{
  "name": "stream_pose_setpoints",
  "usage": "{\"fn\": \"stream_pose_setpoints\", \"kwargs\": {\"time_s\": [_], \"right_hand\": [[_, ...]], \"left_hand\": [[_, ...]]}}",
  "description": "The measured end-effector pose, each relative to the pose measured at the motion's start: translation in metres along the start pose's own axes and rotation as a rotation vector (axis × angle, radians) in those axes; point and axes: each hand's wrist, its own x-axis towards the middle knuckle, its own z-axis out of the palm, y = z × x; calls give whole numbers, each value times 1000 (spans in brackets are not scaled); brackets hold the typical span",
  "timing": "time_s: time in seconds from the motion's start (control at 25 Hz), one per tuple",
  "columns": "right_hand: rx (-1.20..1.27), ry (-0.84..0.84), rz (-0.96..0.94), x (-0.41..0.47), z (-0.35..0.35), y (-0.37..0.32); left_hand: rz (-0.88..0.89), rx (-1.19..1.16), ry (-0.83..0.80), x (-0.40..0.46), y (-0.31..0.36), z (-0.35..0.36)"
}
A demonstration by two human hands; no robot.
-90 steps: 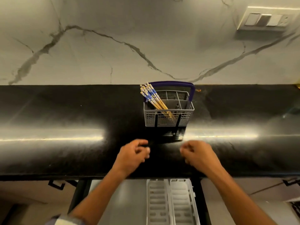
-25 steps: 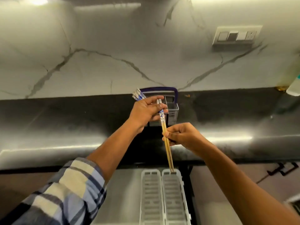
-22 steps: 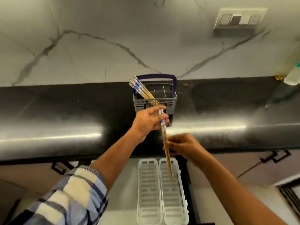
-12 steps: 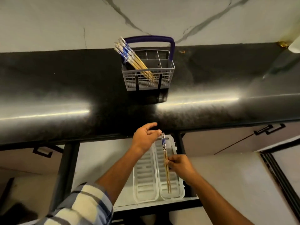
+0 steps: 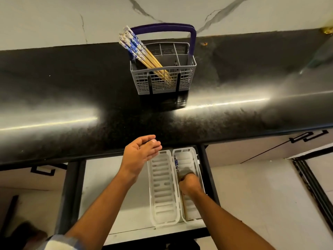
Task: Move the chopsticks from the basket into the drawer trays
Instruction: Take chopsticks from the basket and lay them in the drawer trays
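A grey basket (image 5: 187, 76) with a purple handle stands on the black counter (image 5: 72, 91). Several blue-and-white-topped chopsticks (image 5: 137, 49) lean out of its left compartment. Below the counter edge, two white slotted trays lie side by side in the open drawer (image 5: 111, 192). The left tray (image 5: 163, 186) holds nothing. A pair of chopsticks (image 5: 176, 164) lies along the left side of the right tray (image 5: 189, 156), and my right hand (image 5: 189, 184) reaches down into that tray with its fingers curled on them. My left hand (image 5: 140, 154) hovers open above the drawer, holding nothing.
The marble wall rises behind the counter. Closed cabinet fronts with black handles (image 5: 310, 136) flank the drawer on both sides. A brass-coloured object (image 5: 327, 30) sits at the counter's far right.
My right hand lowered the pair of chopsticks down into the right tray. My left hand let go of their tops and opened. The view tilted further down toward the drawer.
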Motion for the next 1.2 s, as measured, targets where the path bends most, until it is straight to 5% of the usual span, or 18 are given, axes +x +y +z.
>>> {"fn": "stream_pose_setpoints", "kwargs": {"time_s": [0.36, 1.2], "right_hand": [[-345, -16, -79, 4, 7, -5], [-227, 67, -90, -2, 13, 6]], "left_hand": [[-20, -109, 46, -3, 4, -20], [8, -149, 101, -29, 15, -38]]}}
